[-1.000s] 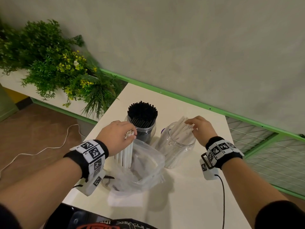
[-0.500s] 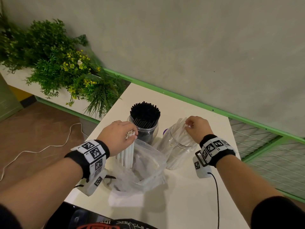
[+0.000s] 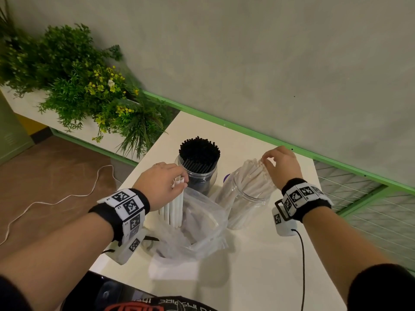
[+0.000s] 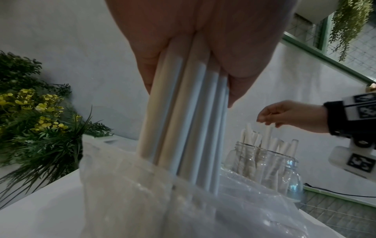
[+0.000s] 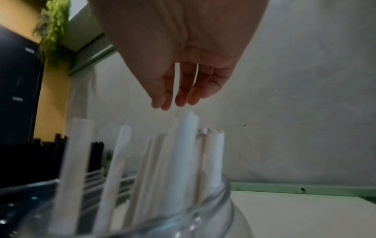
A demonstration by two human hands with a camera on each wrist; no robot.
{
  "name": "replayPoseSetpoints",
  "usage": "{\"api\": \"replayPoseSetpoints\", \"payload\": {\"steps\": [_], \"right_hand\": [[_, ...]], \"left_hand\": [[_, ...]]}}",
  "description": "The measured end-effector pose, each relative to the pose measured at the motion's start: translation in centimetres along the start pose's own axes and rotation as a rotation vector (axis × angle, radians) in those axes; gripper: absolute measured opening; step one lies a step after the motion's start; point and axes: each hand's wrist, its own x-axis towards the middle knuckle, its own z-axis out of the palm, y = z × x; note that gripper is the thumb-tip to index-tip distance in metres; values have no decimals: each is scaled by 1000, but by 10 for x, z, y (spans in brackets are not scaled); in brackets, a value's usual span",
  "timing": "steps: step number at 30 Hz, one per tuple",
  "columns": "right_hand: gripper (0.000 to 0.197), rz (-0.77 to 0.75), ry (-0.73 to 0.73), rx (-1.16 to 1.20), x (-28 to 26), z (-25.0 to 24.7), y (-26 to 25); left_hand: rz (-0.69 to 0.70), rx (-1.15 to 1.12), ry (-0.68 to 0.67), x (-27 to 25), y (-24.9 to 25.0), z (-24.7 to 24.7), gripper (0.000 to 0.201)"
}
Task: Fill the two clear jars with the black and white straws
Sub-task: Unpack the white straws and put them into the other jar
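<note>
Your right hand has lifted, fingers loose, just above the jarred white straws. Your left hand still grips the remaining bundle, which goes in next.

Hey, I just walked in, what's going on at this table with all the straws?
A person is sorting straws into two clear jars. The left hand grips a bundle of white straws standing upright in a plastic bag. The right hand hovers with loose fingers over the white straws in the right jar, holding nothing. That jar is only partly filled. The left jar is packed with black straws.
</note>
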Motion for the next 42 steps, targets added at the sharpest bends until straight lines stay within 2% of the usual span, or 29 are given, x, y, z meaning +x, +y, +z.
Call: {"api": "replayPoseSetpoints", "payload": {"steps": [2,4,7,10,13,16,19,22,26,30,33,37,40,42], "right_hand": [[12,-26,109,72,-16,-1,-1],[19,9,142,93,-36,-1,-1],[38,183,64,106,-67,5,5],[43,230,-6,156,-80,14,11],[41,192,-12,149,-72,15,9],[46,165,-102,100,-55,15,6],[35,111,-178,23,-38,13,0],[18,64,-148,-26,-17,2,-6],[14,69,-107,-27,2,-6,-8],[27,55,-174,-81,-14,9,-5],[42,10,-116,-57,-27,15,-1],[42,-51,7,7,-36,10,-4],[42,-235,-110,41,-43,12,-18],[40,-282,-204,42,-42,19,-23]], "left_hand": [[4,-3,6,0,0,0,8],[7,-7,6,0,0,-1,13],[18,7,11,0,1,-1,16],[14,17,13,1,2,-1,9],[27,18,12,2,1,0,17],[27,14,-1,2,-1,1,26],[37,9,0,0,-1,1,32],[23,2,1,-1,-1,0,26],[23,-11,1,-2,-1,-1,28],[8,-13,-9,-2,-1,-1,30],[18,-13,-8,-1,-1,-1,44],[7,-22,-19,0,-5,2,42],[18,-27,-19,1,-5,3,39],[29,-21,-19,1,-4,2,41]]}}
